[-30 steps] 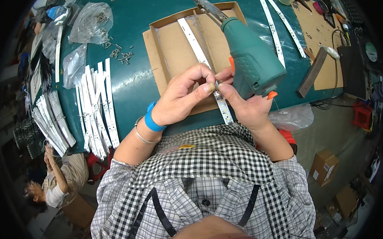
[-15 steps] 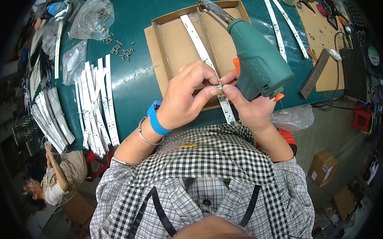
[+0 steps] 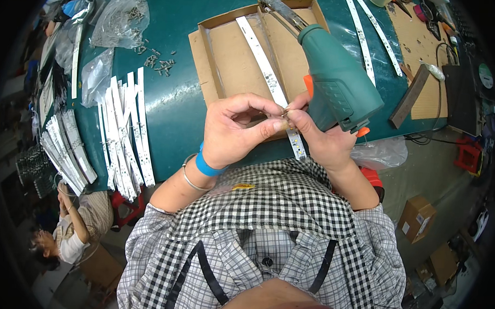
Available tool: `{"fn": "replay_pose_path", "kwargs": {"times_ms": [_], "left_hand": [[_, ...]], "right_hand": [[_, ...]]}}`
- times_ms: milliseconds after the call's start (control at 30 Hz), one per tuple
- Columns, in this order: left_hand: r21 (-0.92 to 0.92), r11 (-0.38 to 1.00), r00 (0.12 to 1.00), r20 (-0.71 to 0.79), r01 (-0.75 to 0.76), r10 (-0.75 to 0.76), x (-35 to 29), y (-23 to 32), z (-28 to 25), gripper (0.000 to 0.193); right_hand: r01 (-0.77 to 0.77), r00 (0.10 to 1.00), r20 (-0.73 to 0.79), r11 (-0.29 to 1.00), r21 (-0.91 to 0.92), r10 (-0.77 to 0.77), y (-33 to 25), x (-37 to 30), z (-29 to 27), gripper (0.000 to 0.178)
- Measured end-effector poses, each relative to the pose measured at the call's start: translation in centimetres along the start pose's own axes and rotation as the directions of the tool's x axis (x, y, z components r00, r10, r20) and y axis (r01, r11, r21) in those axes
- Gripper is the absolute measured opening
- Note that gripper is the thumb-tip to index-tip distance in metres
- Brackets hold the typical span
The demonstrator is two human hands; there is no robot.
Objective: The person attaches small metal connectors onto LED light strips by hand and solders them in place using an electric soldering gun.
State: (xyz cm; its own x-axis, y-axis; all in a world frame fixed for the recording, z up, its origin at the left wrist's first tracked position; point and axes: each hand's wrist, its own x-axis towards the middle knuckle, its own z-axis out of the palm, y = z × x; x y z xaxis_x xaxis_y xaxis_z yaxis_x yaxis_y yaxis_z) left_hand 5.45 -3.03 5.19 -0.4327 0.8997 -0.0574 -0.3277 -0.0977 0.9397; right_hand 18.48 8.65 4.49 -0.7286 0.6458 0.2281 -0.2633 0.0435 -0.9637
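My left hand (image 3: 232, 127) is closed in a pinch, thumb and forefinger meeting at a tiny part (image 3: 285, 113) too small to make out. My right hand (image 3: 329, 144) pinches at the same spot with thumb and forefinger. Its other fingers, mostly hidden, appear wrapped round the handle of a green soldering gun (image 3: 345, 76) with an orange trigger. The gun's dark metal barrel points away over a shallow cardboard tray (image 3: 222, 61). Beneath the fingertips, a white LED strip (image 3: 259, 52) runs out of the tray to the table's near edge.
Bundles of white strips (image 3: 120, 133) lie at the left, more strips (image 3: 70, 154) beside them. Small metal pieces (image 3: 160, 64) lie near a clear plastic bag (image 3: 120, 22). Two strips (image 3: 361, 38) and a dark bar (image 3: 409, 99) are at the right. Another person (image 3: 73, 224) sits at lower left.
My left hand has shifted slightly left and down, its fingers now arched farther apart behind the fingertips. Both hands still meet over the strip.
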Motion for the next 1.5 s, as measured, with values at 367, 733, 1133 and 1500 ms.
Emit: {"fn": "replay_pose_path", "kwargs": {"times_ms": [367,733,1133,1500], "left_hand": [[0.128,0.99,0.995,0.091,-0.058,0.047,0.4,0.4,-1.0,0.012],[0.781,0.625,0.987,-0.092,-0.009,0.129,4.2,0.5,-2.6,0.01],[0.871,0.485,0.98,-0.022,-0.078,0.198,5.2,-0.8,-3.1,0.009],[0.884,0.448,0.974,0.039,-0.138,0.224,5.1,-1.0,-3.4,0.009]], "right_hand": [[-0.238,0.971,0.046,0.958,0.161,0.233,-1.2,0.5,-0.2,0.056],[-0.149,0.977,-0.136,0.981,0.124,0.165,-0.9,0.5,-1.7,0.029],[-0.247,0.954,-0.162,0.967,0.06,0.254,-1.4,-1.4,-3.8,0.054],[-0.275,0.953,-0.119,0.96,0.045,0.278,-1.7,-2.2,-4.5,0.057]]}}
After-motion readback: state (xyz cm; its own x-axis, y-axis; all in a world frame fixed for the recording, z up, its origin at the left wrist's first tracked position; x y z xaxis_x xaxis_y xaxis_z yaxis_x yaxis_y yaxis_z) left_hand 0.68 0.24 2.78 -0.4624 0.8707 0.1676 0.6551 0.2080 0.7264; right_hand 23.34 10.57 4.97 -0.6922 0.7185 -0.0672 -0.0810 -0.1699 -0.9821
